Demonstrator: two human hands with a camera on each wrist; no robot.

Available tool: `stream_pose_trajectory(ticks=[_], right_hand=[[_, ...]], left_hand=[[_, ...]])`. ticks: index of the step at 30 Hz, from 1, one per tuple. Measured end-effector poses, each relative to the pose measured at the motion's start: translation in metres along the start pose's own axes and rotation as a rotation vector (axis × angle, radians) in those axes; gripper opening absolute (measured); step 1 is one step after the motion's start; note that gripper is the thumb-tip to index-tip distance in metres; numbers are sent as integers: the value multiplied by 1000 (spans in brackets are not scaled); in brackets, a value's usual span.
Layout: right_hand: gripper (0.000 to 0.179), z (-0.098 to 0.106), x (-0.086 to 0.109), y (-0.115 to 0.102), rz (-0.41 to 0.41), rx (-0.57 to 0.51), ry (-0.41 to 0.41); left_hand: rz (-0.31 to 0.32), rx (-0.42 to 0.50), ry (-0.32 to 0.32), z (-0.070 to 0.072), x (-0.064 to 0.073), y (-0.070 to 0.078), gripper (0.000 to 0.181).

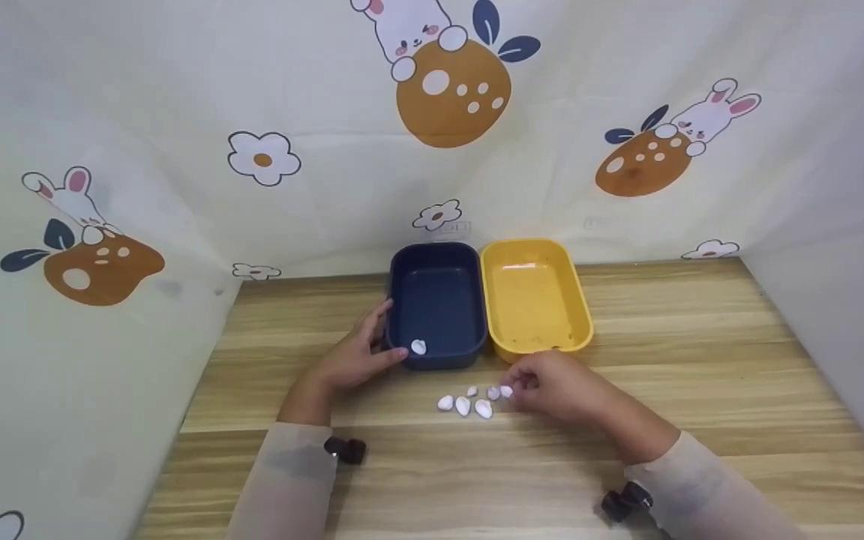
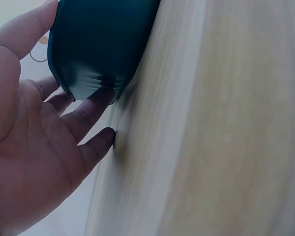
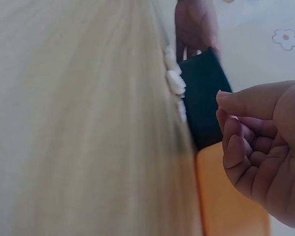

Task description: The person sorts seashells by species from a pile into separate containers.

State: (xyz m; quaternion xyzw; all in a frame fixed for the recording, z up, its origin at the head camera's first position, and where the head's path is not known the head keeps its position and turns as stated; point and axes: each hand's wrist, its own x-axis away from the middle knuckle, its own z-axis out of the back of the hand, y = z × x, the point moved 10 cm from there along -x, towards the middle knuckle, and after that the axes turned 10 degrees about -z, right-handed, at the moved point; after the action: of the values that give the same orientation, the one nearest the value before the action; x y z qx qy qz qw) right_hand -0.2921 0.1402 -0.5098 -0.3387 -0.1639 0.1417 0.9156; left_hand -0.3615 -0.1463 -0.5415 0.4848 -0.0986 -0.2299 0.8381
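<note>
Near the back edge of the desk [image 1: 304,315], the navy tray [image 1: 439,304] holds one white shell [image 1: 418,347], the left hand [image 1: 349,361] spread wide against its left side; the yellow tray [image 1: 535,304] beside it shows none. Six loose shells [image 1: 484,409] lie nearer the front edge, so the work looks barely begun. There the right hand [image 1: 559,386] has thumb and fingertips drawn narrow at the rightmost shell [image 1: 506,391], but whether its grip has taken it I cannot tell.
</note>
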Motion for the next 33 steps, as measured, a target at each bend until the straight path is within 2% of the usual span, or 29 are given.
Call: stream_pose_trajectory(ticks=[6, 13, 17, 25, 33], right_hand=[[10, 23, -2, 2, -48, -16, 51], [10, 54, -11, 10, -62, -52, 138], [13, 66, -16, 18, -106, -68, 168], [19, 80, -26, 27, -176, -130, 178], [22, 83, -29, 31, -192, -145, 186]], left_hand=[[17, -4, 3, 0, 1, -1, 102], [-30, 2, -3, -1, -1, 1, 100], [-23, -10, 1, 0, -1, 0, 99], [-12, -31, -4, 0, 0, 0, 102], [-14, -26, 0, 1, -1, 1, 102]])
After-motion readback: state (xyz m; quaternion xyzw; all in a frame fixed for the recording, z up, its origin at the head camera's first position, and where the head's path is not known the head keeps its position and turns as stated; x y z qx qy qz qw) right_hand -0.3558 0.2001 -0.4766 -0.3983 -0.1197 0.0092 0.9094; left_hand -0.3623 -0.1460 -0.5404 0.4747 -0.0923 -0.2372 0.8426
